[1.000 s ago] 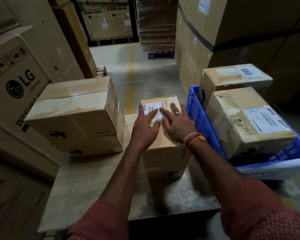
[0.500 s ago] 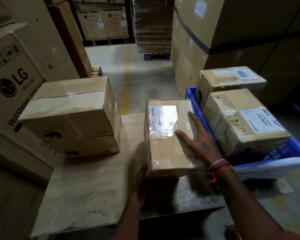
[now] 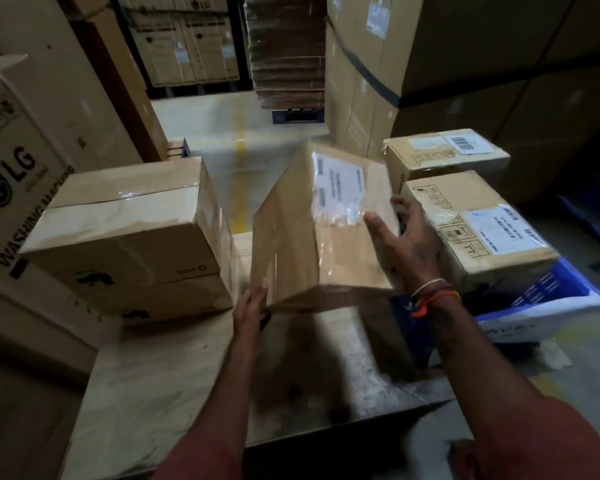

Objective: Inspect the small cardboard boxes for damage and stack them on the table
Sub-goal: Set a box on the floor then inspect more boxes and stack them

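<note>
A small taped cardboard box (image 3: 305, 237) with a white label is lifted off the table (image 3: 146, 393) and tilted to the left. My left hand (image 3: 252, 308) supports its lower left corner from underneath, fingers partly hidden. My right hand (image 3: 407, 240) presses on its right side with the fingers spread and the thumb on the top face. Two stacked cardboard boxes (image 3: 129, 233) stand on the table's left part. Two more labelled boxes (image 3: 478, 230) sit in a blue crate (image 3: 565, 296) on the right.
Large LG washing machine cartons (image 3: 11, 188) wall in the left side. Big cartons (image 3: 465, 64) rise behind the crate on the right. An aisle floor with a yellow line (image 3: 238, 168) runs ahead to a pallet of flattened cardboard (image 3: 286, 53).
The box lay on the table under both palms. My left hand went down under its near left corner, and now the box is raised and tipped leftward.
</note>
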`<state>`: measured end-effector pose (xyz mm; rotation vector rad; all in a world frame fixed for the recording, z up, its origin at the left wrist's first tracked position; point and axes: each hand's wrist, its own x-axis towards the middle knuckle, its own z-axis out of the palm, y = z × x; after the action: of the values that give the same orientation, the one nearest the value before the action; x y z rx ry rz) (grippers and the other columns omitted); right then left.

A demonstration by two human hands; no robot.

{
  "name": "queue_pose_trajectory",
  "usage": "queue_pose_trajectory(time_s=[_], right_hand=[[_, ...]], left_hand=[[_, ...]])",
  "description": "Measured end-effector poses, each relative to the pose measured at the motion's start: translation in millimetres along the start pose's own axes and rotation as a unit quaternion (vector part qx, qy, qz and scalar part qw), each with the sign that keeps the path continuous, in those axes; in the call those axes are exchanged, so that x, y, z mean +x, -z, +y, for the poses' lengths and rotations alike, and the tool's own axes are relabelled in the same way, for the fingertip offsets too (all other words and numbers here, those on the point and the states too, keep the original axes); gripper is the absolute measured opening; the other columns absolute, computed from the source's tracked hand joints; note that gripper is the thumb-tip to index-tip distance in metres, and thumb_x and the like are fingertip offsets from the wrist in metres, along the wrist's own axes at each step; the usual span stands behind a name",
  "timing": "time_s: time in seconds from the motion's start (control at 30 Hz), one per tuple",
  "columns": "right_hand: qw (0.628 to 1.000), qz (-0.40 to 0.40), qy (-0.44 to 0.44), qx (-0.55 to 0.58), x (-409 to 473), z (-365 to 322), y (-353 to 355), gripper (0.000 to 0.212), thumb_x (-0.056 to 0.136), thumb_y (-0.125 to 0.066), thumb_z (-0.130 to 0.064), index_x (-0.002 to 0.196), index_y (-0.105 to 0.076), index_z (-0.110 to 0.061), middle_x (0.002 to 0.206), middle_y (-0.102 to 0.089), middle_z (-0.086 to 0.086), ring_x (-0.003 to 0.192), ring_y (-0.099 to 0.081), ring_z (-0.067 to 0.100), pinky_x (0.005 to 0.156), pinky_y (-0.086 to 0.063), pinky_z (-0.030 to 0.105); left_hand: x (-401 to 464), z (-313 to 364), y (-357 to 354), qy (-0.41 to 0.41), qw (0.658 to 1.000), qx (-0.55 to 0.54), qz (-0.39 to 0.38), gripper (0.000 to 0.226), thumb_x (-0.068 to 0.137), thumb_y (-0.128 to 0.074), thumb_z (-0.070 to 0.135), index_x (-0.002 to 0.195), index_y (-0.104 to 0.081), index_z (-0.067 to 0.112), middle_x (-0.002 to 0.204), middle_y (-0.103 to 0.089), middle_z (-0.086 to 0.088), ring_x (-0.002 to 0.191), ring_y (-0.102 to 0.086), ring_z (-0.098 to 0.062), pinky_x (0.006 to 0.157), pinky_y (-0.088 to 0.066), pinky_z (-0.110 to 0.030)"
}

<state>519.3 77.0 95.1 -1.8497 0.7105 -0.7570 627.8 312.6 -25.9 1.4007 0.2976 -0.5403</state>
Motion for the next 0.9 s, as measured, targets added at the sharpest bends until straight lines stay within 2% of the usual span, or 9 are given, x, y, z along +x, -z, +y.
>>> queue_pose_trajectory(time_s=[0.07, 0.13, 0.23, 0.33, 0.47, 0.6, 0.7, 0.83, 0.9], right_hand=[[1.000, 0.011, -0.011, -0.017, 16, -8, 2, 0.068, 0.079, -0.061, -0.079, 0.134, -0.047, -0.040, 0.134, -0.063, -0.003, 0.113, -0.065, 0.016, 0.099, -0.054, 0.042], [0.999, 0.005, -0.026, 0.019, 32, -18, 6, 0.078, 0.078, -0.055, -0.084, 0.141, -0.044, -0.038, 0.142, -0.059, 0.002, 0.121, -0.063, 0.023, 0.102, -0.052, 0.053], [0.997, 0.028, -0.005, 0.076, 54, -41, 15, 0.077, 0.087, -0.055, -0.073, 0.146, -0.047, -0.024, 0.140, -0.059, 0.004, 0.126, -0.059, 0.020, 0.107, -0.049, 0.045], [0.993, 0.007, 0.022, 0.119, 73, -65, 20, 0.057, 0.100, -0.051, -0.058, 0.142, -0.053, -0.019, 0.130, -0.064, 0.000, 0.119, -0.062, 0.014, 0.095, -0.051, 0.027], [0.978, -0.008, 0.036, 0.205, 94, -99, 5, 0.063, 0.099, -0.056, -0.052, 0.154, -0.046, -0.021, 0.158, -0.047, 0.000, 0.135, -0.052, 0.008, 0.103, -0.045, 0.016], [0.967, -0.031, 0.043, 0.248, 106, -131, -49, 0.052, 0.103, -0.059, -0.034, 0.150, -0.050, -0.013, 0.155, -0.049, 0.004, 0.136, -0.050, 0.012, 0.103, -0.047, 0.016], [0.947, -0.107, 0.002, 0.304, 107, -141, -108, 0.064, 0.090, -0.069, -0.045, 0.148, -0.054, -0.021, 0.147, -0.059, 0.002, 0.132, -0.058, 0.019, 0.112, -0.046, 0.048], [0.924, -0.235, -0.041, 0.300, 99, -146, -183, 0.077, 0.088, -0.058, -0.069, 0.155, -0.042, -0.034, 0.152, -0.053, 0.005, 0.131, -0.058, 0.026, 0.107, -0.050, 0.050], [0.918, -0.272, -0.048, 0.283, 113, -130, -235, 0.101, 0.072, -0.057, -0.090, 0.153, -0.043, -0.031, 0.156, -0.049, 0.005, 0.139, -0.052, 0.025, 0.113, -0.043, 0.050]], left_hand=[[5, 40, -6, -0.069, 0.997, 0.021, -0.013, 0.057, 0.084, -0.076, 0.048, 0.129, -0.062, 0.015, 0.119, -0.067, -0.003, 0.105, -0.064, -0.019, 0.084, -0.055, -0.033], [9, 82, -12, -0.134, 0.990, 0.034, -0.028, 0.039, 0.088, -0.076, 0.039, 0.119, -0.061, 0.022, 0.111, -0.068, 0.002, 0.096, -0.065, -0.013, 0.082, -0.055, -0.030], [14, 131, -17, -0.202, 0.975, 0.069, -0.055, 0.069, 0.067, -0.086, 0.057, 0.122, -0.066, 0.020, 0.120, -0.071, -0.003, 0.106, -0.070, -0.019, 0.096, -0.057, -0.044], [5, 175, -25, -0.249, 0.964, 0.070, -0.065, 0.077, 0.064, -0.088, 0.056, 0.126, -0.063, 0.018, 0.119, -0.071, -0.002, 0.106, -0.071, -0.020, 0.095, -0.058, -0.043], [1, 228, -20, -0.314, 0.949, 0.026, -0.026, 0.114, 0.066, -0.091, 0.052, 0.155, -0.033, 0.011, 0.138, -0.055, -0.004, 0.116, -0.064, -0.017, 0.098, -0.056, -0.033], [-4, 271, 6, -0.383, 0.916, -0.100, 0.060, 0.098, 0.071, -0.091, 0.036, 0.150, -0.039, 0.011, 0.134, -0.058, -0.006, 0.112, -0.065, -0.014, 0.088, -0.057, -0.022], [-1, 298, 43, -0.432, 0.878, -0.163, 0.130, 0.089, 0.071, -0.089, 0.032, 0.142, -0.042, 0.008, 0.133, -0.060, -0.010, 0.115, -0.065, -0.021, 0.090, -0.057, -0.026], [-3, 315, 95, -0.465, 0.851, -0.150, 0.195, 0.087, 0.074, -0.086, 0.025, 0.141, -0.035, 0.004, 0.132, -0.058, -0.007, 0.109, -0.065, -0.015, 0.084, -0.057, -0.024], [1, 318, 122, -0.472, 0.844, -0.126, 0.220, 0.083, 0.075, -0.085, 0.022, 0.139, -0.036, 0.003, 0.133, -0.056, -0.008, 0.112, -0.064, -0.017, 0.085, -0.059, -0.028]])
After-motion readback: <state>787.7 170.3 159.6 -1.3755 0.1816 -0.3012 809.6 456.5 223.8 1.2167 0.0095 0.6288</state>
